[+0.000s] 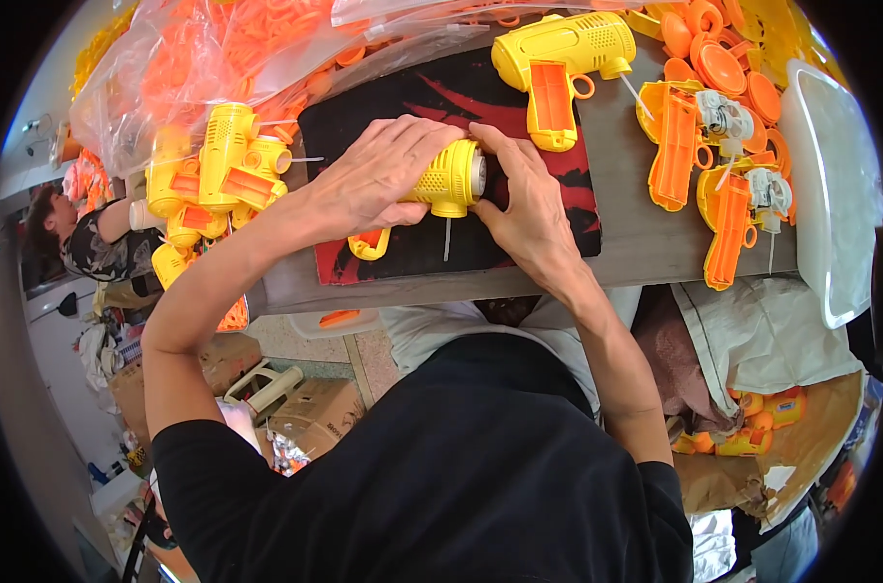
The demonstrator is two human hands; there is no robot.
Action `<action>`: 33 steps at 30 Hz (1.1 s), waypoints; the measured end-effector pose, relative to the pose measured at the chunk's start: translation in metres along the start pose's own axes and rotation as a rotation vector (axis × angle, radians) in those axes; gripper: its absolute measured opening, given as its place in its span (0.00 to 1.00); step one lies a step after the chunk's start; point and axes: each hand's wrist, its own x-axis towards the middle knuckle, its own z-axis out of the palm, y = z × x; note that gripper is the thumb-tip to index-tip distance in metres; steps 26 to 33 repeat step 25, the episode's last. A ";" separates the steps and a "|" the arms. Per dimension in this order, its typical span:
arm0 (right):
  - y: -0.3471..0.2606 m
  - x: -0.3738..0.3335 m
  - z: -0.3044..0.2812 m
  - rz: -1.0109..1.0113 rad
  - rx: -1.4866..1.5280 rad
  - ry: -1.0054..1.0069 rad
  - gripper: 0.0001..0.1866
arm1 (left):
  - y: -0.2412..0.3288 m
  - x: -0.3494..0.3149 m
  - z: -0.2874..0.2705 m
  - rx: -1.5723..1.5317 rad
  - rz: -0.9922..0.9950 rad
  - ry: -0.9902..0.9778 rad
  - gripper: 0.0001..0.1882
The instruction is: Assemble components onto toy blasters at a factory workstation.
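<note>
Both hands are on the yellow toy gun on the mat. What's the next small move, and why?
Probably press the front end home with the right hand while the left hand steadies the yellow toy gun on the dark mat. The right fingertips already sit at its grey round front end, and the left hand covers the body, so the grip looks set.

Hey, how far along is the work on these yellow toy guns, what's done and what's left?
Done, by the look of it: a closed yellow toy gun lies on the dark mat, and a pile of finished-looking guns sits at the left. In hand: the left hand and right hand press together another yellow gun body. Left: open orange-and-yellow halves with bare mechanisms at the right, plus loose orange parts.
</note>
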 end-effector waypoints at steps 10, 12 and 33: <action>0.000 0.005 0.000 0.000 0.025 -0.008 0.40 | -0.001 0.000 0.000 -0.023 -0.035 0.020 0.46; 0.000 0.006 0.000 0.000 0.017 -0.008 0.40 | 0.003 0.004 -0.005 0.034 -0.047 -0.036 0.46; -0.001 -0.003 -0.014 -0.055 0.112 -0.127 0.43 | 0.014 -0.001 0.002 0.067 -0.171 -0.076 0.45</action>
